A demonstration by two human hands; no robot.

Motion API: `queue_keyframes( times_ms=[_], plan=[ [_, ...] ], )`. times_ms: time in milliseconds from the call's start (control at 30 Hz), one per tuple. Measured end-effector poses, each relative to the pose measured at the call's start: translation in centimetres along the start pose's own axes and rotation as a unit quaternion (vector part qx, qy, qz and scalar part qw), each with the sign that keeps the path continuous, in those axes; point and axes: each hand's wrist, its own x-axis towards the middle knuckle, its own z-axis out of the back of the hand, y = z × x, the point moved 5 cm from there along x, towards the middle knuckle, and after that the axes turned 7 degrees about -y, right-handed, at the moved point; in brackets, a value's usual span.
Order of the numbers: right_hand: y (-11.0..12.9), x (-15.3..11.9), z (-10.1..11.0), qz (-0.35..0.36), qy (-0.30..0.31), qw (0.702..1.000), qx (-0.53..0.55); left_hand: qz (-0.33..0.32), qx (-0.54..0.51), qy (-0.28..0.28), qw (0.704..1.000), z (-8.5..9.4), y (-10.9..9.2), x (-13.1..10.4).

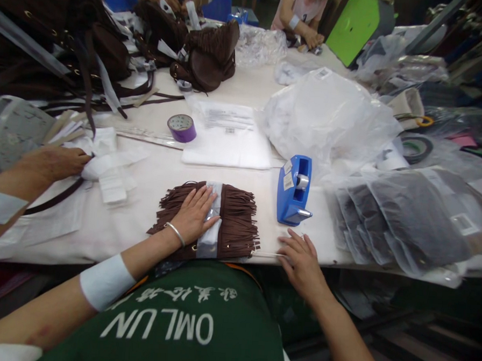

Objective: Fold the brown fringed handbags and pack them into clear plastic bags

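Observation:
A brown fringed bag [241,218] lies flat at the table's front edge, with a pale wrap band [210,235] around its middle. My left hand [194,213] rests on the bag and band, fingers spread. To the right of the bag is my right hand [299,259], its fingers apart and slightly curled, at the table edge. A thin white string [267,254] runs from the bag's lower right corner to my right hand; whether the fingers pinch it is hard to tell. Just beyond that hand stands a blue tape dispenser [289,191].
Bagged dark items [409,216] lie at right, below a large plastic bag [329,115]. Purple tape [182,128] sits by a white packet [227,142]. Another person's hand [56,163] reaches in at left, near white paper strips [112,176]. Brown bags [207,60] are piled behind.

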Motion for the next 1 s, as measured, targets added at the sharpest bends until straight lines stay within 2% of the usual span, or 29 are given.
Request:
queue_keyframes(
  times_ms=[133, 233, 367, 467, 500, 567, 633, 700, 767, 867, 933, 1000],
  plan=[
    [-1.8, -0.9, 1.6, -0.058, 0.104, 0.99, 0.078, 0.006, -0.004, -0.004, 1.0, 0.0, 0.1, -0.1],
    [-2.3, 0.0, 3.7, -0.13, 0.133, 0.979, 0.08, 0.01, -0.007, -0.003, 1.0, 0.0, 0.1, -0.2],
    [-1.2, 3.6, 7.7, -0.164, 0.156, 0.973, 0.054, 0.017, -0.014, 0.004, 1.0, 0.1, 0.2, -0.3],
    [1.8, 7.9, 9.4, -0.129, 0.159, 0.975, 0.084, 0.028, -0.027, 0.002, 0.999, 0.2, 0.3, -0.3],
    [3.1, 9.6, 9.2, -0.11, 0.151, 0.977, 0.104, 0.031, -0.032, 0.001, 0.999, 0.2, 0.3, -0.3],
    [5.8, 12.6, 7.3, -0.067, 0.137, 0.974, 0.169, 0.036, -0.042, 0.0, 0.998, 0.2, 0.3, -0.3],
    [8.0, 15.0, 4.1, -0.031, 0.13, 0.96, 0.246, 0.041, -0.055, -0.001, 0.998, 0.5, 0.3, -0.3],
    [9.0, 16.3, 0.9, -0.016, 0.1, 0.96, 0.263, 0.045, -0.071, -0.005, 0.996, 1.0, 0.3, -0.4],
    [8.9, 16.4, -1.0, -0.002, 0.035, 0.973, 0.227, 0.045, -0.09, -0.014, 0.995, 1.8, 0.6, -0.5],
    [7.8, 14.9, -1.1, -0.005, -0.074, 0.98, 0.184, 0.055, -0.11, -0.043, 0.992, 3.3, 1.7, -1.1],
    [7.5, 13.9, -0.7, -0.014, -0.112, 0.98, 0.164, 0.072, -0.113, -0.068, 0.989, 4.3, 2.8, -1.3],
    [8.3, 13.4, -0.9, 0.008, -0.118, 0.984, 0.134, 0.091, -0.114, -0.092, 0.985, 5.1, 4.0, -1.0]
  ],
)
